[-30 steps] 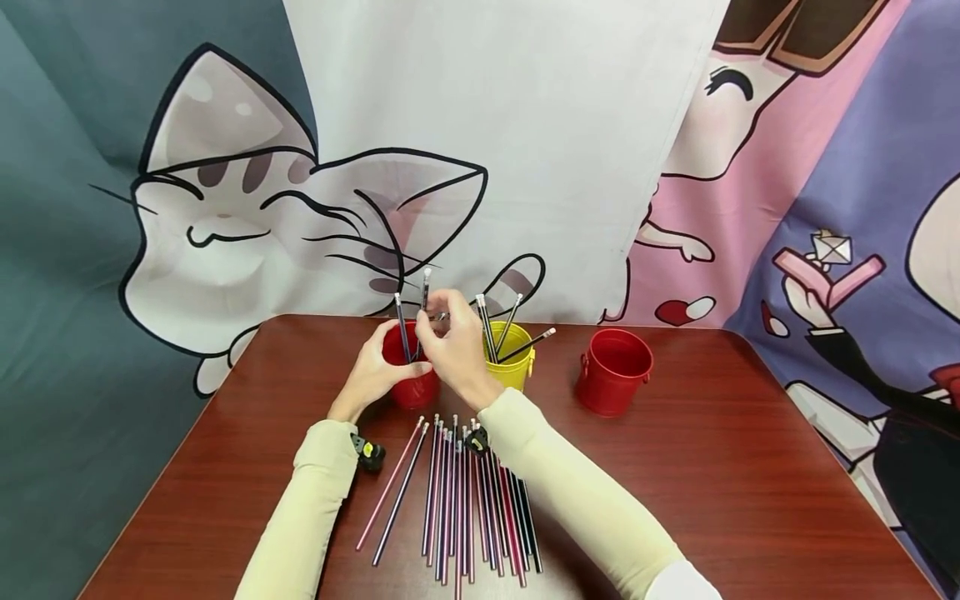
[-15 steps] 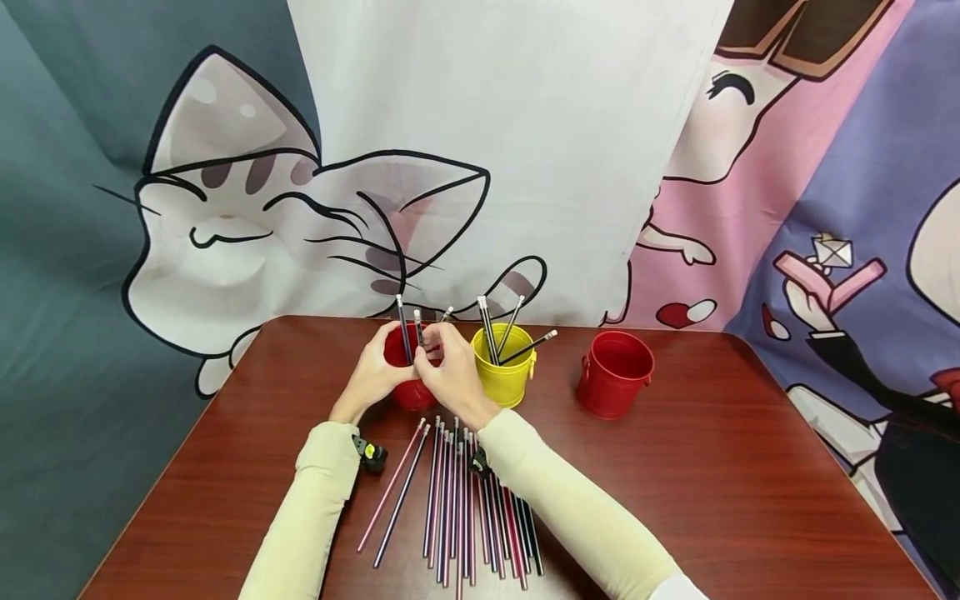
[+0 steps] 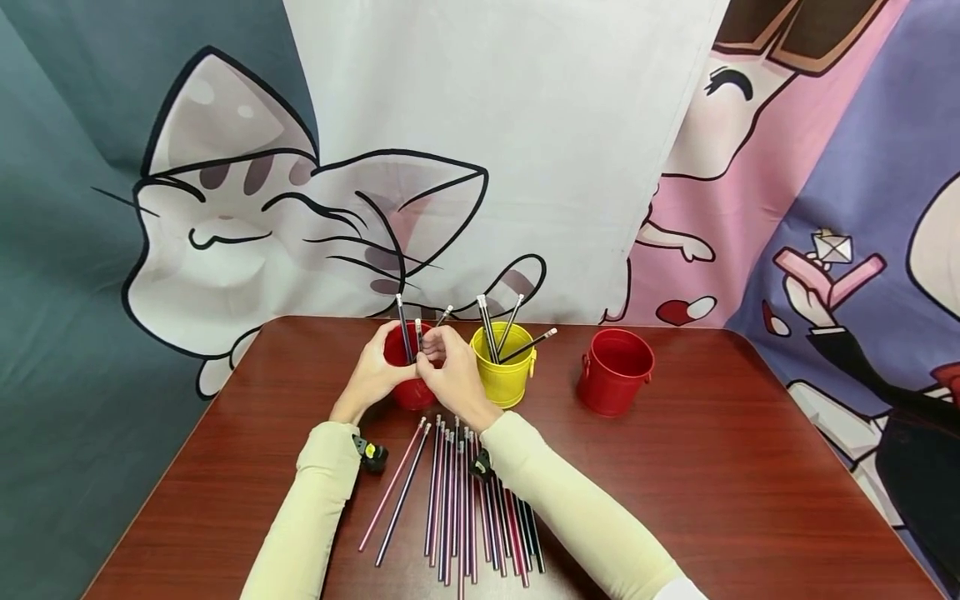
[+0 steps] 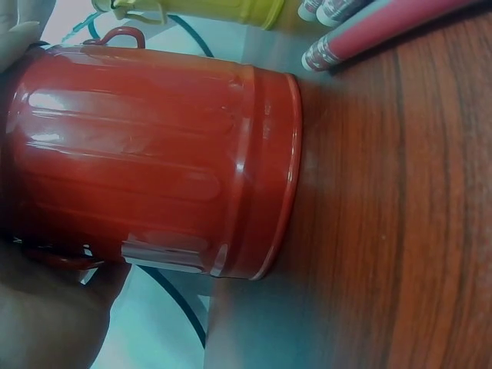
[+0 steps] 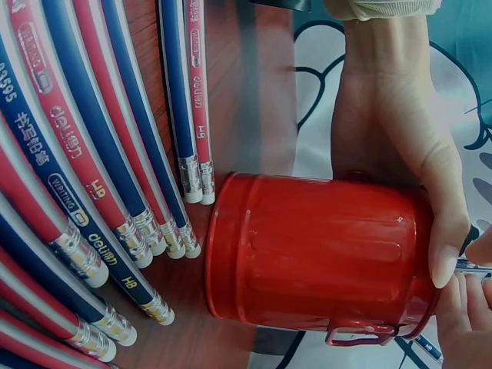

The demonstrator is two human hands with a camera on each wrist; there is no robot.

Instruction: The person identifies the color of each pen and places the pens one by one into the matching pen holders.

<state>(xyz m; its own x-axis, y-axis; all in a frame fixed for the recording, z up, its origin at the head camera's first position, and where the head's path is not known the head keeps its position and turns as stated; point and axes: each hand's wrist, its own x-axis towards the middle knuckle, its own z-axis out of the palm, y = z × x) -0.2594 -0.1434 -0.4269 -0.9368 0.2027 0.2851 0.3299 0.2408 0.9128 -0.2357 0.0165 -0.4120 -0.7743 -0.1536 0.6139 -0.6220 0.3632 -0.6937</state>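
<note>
My left hand (image 3: 372,372) grips the left red bucket (image 3: 415,395) by its upper side; the thumb lies along the near rim. That bucket stands upright on the table, its wall filling much of the left wrist view. Over its mouth, my right hand (image 3: 459,379) pinches a dark pencil (image 3: 419,332), eraser end up, low down in the bucket. One dark pencil (image 3: 403,325) leans at the left inside, and another pencil (image 3: 446,315) pokes out behind my right fingers. The pencils' lower ends are hidden in the bucket. In the right wrist view, my right fingertips (image 5: 461,319) meet at the rim.
Just right stands a yellow bucket (image 3: 504,385) holding several dark pencils (image 3: 487,329). Farther right is a second red bucket (image 3: 611,392). In front, several pink and blue pencils (image 3: 453,508) lie on the brown table (image 3: 720,467), erasers away from me. A printed cloth (image 3: 510,117) hangs behind.
My right hand has lowered the dark pencil into the left red bucket, its eraser end dropping toward the rim. My left hand has kept its grip on that bucket.
</note>
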